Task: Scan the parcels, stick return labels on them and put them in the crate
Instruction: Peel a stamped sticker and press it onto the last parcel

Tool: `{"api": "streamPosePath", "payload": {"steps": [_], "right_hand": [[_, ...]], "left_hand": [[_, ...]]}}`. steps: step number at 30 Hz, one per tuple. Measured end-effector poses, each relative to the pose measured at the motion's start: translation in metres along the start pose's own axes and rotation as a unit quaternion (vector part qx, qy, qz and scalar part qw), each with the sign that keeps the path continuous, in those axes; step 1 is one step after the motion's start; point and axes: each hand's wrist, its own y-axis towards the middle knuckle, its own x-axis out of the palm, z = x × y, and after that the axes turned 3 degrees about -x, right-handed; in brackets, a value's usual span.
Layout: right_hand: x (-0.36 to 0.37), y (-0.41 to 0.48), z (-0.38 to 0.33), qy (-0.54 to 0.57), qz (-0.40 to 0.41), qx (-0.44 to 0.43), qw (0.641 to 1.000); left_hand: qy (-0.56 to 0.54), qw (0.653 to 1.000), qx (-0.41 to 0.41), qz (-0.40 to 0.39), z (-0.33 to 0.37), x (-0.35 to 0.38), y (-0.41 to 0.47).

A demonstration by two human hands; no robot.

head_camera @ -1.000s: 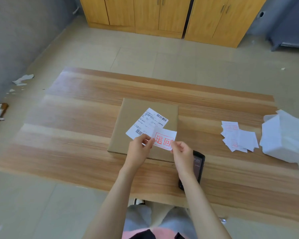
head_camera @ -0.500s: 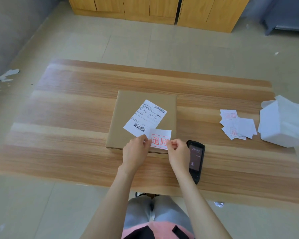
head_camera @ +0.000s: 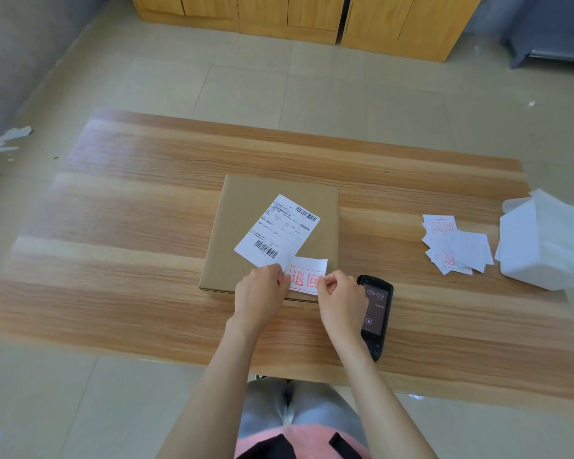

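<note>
Right between the two sets of fingers sits the return label (head_camera: 307, 276), a white slip with red characters, pinched at its left edge by the left hand (head_camera: 260, 293) and at its right edge by the right hand (head_camera: 342, 301). Both hands are closed narrowly on the slip, over the near edge of the cardboard parcel (head_camera: 246, 220), which lies flat on the tabletop (head_camera: 130, 226). Just beyond the left fingers, the white shipping label (head_camera: 277, 231) on the parcel runs under the return label's far left corner. Whether the slip is already pressed onto the cardboard cannot be told, since the knuckles cover its lower edge. Just right of the right fingers lies the black scanner (head_camera: 376, 316), partly hidden by the wrist. Well to the right, loose labels (head_camera: 454, 248) lie in a heap beside a white foam parcel (head_camera: 547, 241), cut off by the frame edge.
</note>
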Motion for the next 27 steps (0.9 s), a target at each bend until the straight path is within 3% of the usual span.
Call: {"api": "streamPosePath", "payload": {"steps": [8, 14, 16, 21, 27], "right_hand": [[0.004, 0.0, 0.001, -0.143, 0.017, -0.063, 0.988], [0.007, -0.004, 0.0, -0.246, 0.027, -0.045, 0.968], [0.004, -0.003, 0.0, -0.228, 0.055, -0.049, 0.971], [0.006, -0.007, -0.003, -0.102, 0.134, -0.204, 0.964], [0.025, -0.024, 0.003, -0.062, 0.056, -0.291, 0.953]], "left_hand": [[0.039, 0.999, -0.008, -0.004, 0.001, -0.004, 0.002], [0.041, 0.999, -0.003, -0.012, -0.003, -0.008, 0.002], [0.039, 0.999, 0.02, 0.004, -0.002, -0.008, 0.002], [0.066, 0.975, 0.156, 0.143, 0.007, 0.007, -0.01], [0.187, 0.951, 0.216, 0.117, 0.004, 0.021, -0.021]]}}
